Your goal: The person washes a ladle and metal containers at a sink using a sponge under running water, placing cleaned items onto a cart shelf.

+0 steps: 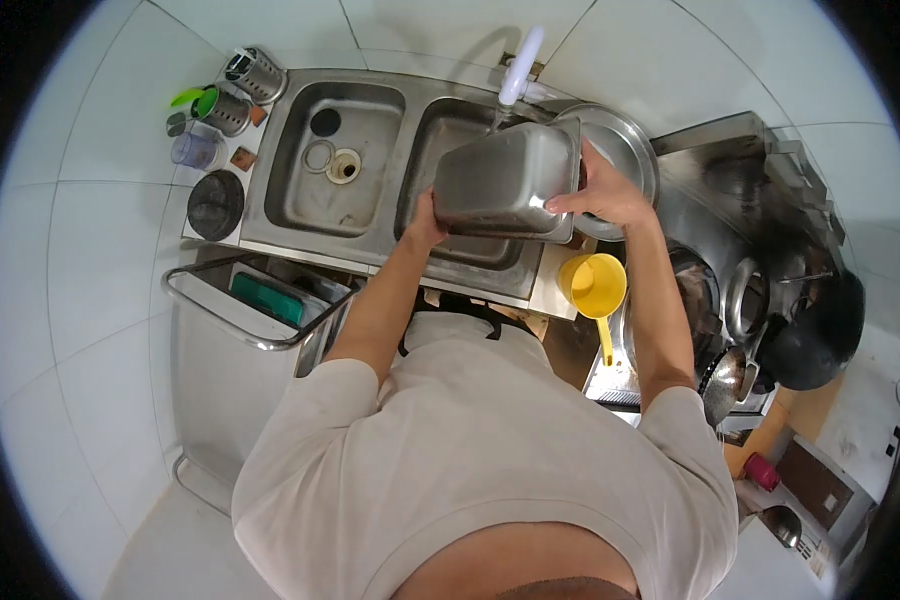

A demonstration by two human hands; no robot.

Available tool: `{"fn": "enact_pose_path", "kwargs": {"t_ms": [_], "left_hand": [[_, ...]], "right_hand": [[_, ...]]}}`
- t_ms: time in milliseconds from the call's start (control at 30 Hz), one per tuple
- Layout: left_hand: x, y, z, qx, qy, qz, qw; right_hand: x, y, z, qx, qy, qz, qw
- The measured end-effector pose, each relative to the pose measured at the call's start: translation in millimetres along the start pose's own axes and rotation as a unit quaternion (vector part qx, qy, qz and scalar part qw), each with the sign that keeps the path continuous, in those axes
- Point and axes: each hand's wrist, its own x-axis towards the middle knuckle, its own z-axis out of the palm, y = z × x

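Note:
A deep steel food pan (500,178) is tilted on its side over the right sink basin (440,135), just under the white tap (522,65). My right hand (610,190) grips its rim end, thumb on the outer wall and the other fingers partly hidden behind the rim. At the pan's lower left end, my left hand (427,220) is closed round the base edge; its fingertips are hidden beneath. The inside of the pan faces away from me. Behind my right hand lies a large round steel tray (635,150).
A yellow dipper (592,285) stands beside the sink near my right forearm. The left basin (305,200) holds a drain ring and a black disc. Utensil holders (257,75) line the left ledge. A stove with a dark wok (820,335) is on the right; a metal cart (260,345) stands left.

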Motion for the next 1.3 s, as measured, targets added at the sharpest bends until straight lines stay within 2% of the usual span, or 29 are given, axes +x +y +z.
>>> {"fn": "enact_pose_path", "kwargs": {"t_ms": [67,133,167,233,333,400,433,533,567,633,667,767,833,933,967,1033,1133,1167,1267,1300], "left_hand": [[1,-1,-6,-0.008,0.011,-0.005,1.000],[20,-6,-19,-0.021,0.036,0.012,0.999],[25,-8,-24,-0.033,0.008,0.025,0.999],[27,-14,-30,-0.058,-0.049,0.050,0.996],[34,-17,-46,-0.050,-0.134,0.025,0.989],[45,-27,-61,-0.079,-0.114,0.018,0.990],[44,-31,-66,-0.094,-0.101,0.013,0.990],[37,-38,-67,-0.150,-0.030,-0.035,0.988],[31,-37,-62,-0.138,-0.002,-0.033,0.990],[1,-25,-31,-0.111,0.051,-0.030,0.992],[1,-24,-29,-0.102,0.030,-0.005,0.994],[5,-18,-29,-0.072,-0.023,0.053,0.996],[5,-13,-28,-0.052,-0.048,0.076,0.995],[12,0,-37,0.132,-0.084,0.162,0.974],[18,2,-36,0.154,-0.035,0.175,0.972],[24,3,-32,0.196,0.066,0.201,0.958],[25,10,-39,0.226,-0.038,0.257,0.939],[26,14,-42,0.216,-0.062,0.245,0.943],[23,23,-51,0.162,-0.114,0.211,0.957],[19,26,-51,0.128,-0.119,0.205,0.963]], "right_hand": [[2,0,3,-0.034,0.000,-0.010,0.999],[9,10,5,-0.036,0.066,0.029,0.997],[13,13,6,-0.037,0.100,0.049,0.993],[23,13,6,-0.023,0.103,0.055,0.993],[51,23,8,0.007,0.086,0.060,0.995],[78,29,8,0.005,0.039,0.069,0.997],[88,26,16,0.046,0.046,0.075,0.995],[97,3,38,-0.030,0.094,0.055,0.994],[122,28,41,-0.026,0.127,0.036,0.991],[132,35,41,-0.086,0.136,-0.036,0.986],[136,35,38,-0.118,0.144,-0.074,0.980],[130,34,33,-0.156,0.207,-0.064,0.964],[123,33,27,-0.071,0.179,-0.045,0.980],[110,24,35,0.106,0.185,-0.018,0.977],[106,21,41,0.173,0.192,-0.010,0.966],[98,12,50,0.217,0.220,0.014,0.951],[89,8,47,0.343,0.241,0.063,0.906],[83,8,43,0.394,0.244,0.081,0.882],[58,13,38,0.392,0.234,0.087,0.886],[49,17,34,0.365,0.255,0.115,0.888]]}}
